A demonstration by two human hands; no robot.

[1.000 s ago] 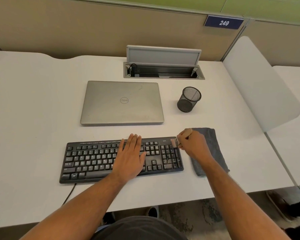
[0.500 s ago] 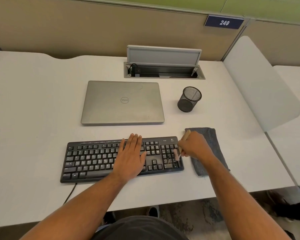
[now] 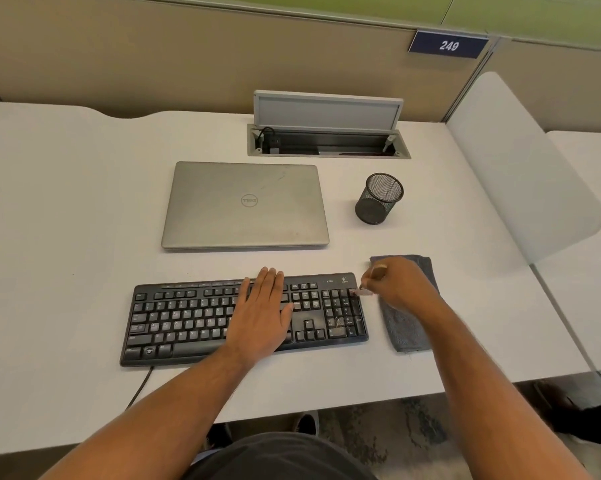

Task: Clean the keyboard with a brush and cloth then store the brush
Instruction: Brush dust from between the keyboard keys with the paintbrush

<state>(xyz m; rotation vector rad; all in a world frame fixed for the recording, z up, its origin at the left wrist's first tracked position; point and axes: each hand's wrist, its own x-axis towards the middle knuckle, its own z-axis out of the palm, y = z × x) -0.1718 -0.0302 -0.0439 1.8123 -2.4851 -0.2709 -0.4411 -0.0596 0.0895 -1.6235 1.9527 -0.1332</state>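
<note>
Since the frame half a second back, the right hand (image 3: 401,284) has carried the brush (image 3: 370,280) from the lower number-pad keys up to the far right corner of the keyboard (image 3: 195,320); left hand unchanged.

Right hand: fingers curled round the brush's light wooden handle, bristle end down and blurred, touching or just above the top row of the number pad; contact cannot be confirmed. The hand sits over the far end of the cloth (image 3: 408,330).

Left hand (image 3: 262,311): flat, fingers straight and together, palm pressed on the keys just right of the main letter block, holding nothing.

Keyboard: black, wired, cable leaving the near left edge. Small logo and model text at the far right corner, too small to read. Pale specks on the lower number-pad keys.

Cloth: dark grey-blue, folded, lying flat on the desk (image 3: 67,237) just right of the keyboard.

Laptop (image 3: 245,206): silver, lid closed, "DELL" logo seen upside down, beyond the keyboard.

Pen cup (image 3: 378,199): black mesh, upright, right of the laptop.

Cable hatch (image 3: 328,133): flap raised, at the far edge of the desk.

Partition sign (image 3: 448,46): navy, white "249".
</note>
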